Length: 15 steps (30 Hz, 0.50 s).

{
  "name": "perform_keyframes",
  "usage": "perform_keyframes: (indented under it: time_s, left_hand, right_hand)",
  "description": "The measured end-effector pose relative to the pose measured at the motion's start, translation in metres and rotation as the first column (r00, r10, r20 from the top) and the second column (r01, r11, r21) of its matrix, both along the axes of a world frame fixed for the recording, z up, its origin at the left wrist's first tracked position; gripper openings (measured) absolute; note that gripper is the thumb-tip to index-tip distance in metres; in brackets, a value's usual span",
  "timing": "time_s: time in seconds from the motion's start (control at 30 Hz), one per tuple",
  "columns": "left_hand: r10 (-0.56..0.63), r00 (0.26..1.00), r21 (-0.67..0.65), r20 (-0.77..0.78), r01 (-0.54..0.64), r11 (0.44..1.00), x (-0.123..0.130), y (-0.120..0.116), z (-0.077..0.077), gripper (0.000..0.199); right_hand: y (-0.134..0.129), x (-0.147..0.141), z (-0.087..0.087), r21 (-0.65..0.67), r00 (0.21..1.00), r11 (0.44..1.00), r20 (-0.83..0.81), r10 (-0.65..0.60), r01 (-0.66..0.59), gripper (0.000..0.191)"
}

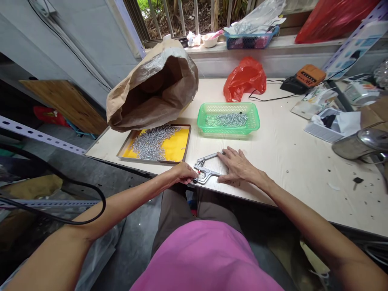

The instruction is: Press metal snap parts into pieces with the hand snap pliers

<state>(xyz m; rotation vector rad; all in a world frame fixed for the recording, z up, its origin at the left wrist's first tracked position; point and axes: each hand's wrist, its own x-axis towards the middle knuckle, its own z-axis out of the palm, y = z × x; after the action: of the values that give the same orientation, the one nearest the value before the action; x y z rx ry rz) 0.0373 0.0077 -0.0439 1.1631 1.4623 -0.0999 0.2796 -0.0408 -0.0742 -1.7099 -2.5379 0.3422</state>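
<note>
A metal hand tool point(207, 173) with two long handles and a spring lies at the table's front edge. My left hand point(185, 173) is at the tool's head, its fingers pinched together near a small red part; what they hold is too small to make out. My right hand point(235, 166) rests over the handle ends with its fingers spread. Left of the tool, a shallow tray point(188, 142) with a yellow bottom holds a heap of small metal pieces point(150, 144). Behind the tool, a green plastic basket point(226, 130) contains more small metal pieces point(233, 119).
A large brown paper bag point(136, 97) leans open over the tray's back. Farther back are a red plastic bag point(246, 77) and an orange-and-black charger point(309, 76). A white basket point(323, 131) and metal kettle-like object point(360, 146) stand at the right.
</note>
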Motion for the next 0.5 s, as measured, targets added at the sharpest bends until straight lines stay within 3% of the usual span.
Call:
perform_keyframes:
  time_s: [0.13, 0.27, 0.33, 0.37, 0.4, 0.47, 0.5]
  left_hand:
    - [0.007, 1.0, 0.019, 0.001, -0.007, 1.0, 0.001, -0.001, 0.001, 0.029]
    - [-0.028, 0.998, 0.041, -0.05, 0.03, 0.999, -0.001, -0.005, 0.005, 0.031]
    - [-0.114, 0.985, 0.184, -0.131, 0.138, 0.973, -0.001, -0.012, 0.006, 0.031]
    - [-0.165, 0.969, 0.316, -0.186, 0.218, 0.924, -0.001, -0.017, 0.006, 0.03]
    - [-0.213, 0.945, 0.461, -0.25, 0.31, 0.831, 0.001, -0.021, 0.006, 0.026]
    - [-0.308, 0.879, 0.683, -0.364, 0.477, 0.553, 0.008, -0.028, 0.002, 0.017]
    - [-0.363, 0.839, 0.736, -0.405, 0.534, 0.416, 0.013, -0.029, 0.0, 0.022]
  right_hand:
    - [0.002, -0.005, 0.006, 0.018, 0.999, 0.999, -0.007, -0.032, 0.032, 0.095]
    - [-0.002, -0.01, 0.009, 0.007, 0.999, 0.999, 0.025, -0.037, 0.037, 0.066]
    - [-0.004, -0.011, 0.01, 0.003, 1.0, 1.0, 0.012, -0.029, 0.029, 0.051]
    - [-0.005, -0.012, 0.01, 0.006, 1.0, 1.0, -0.001, -0.031, 0.031, 0.047]
    - [-0.006, -0.013, 0.01, 0.012, 0.999, 0.999, -0.013, -0.038, 0.038, 0.044]
    - [-0.007, -0.014, 0.008, 0.024, 0.999, 0.998, -0.024, -0.049, 0.05, 0.044]
    - [-0.007, -0.015, 0.007, 0.026, 0.998, 0.998, -0.026, -0.049, 0.05, 0.045]
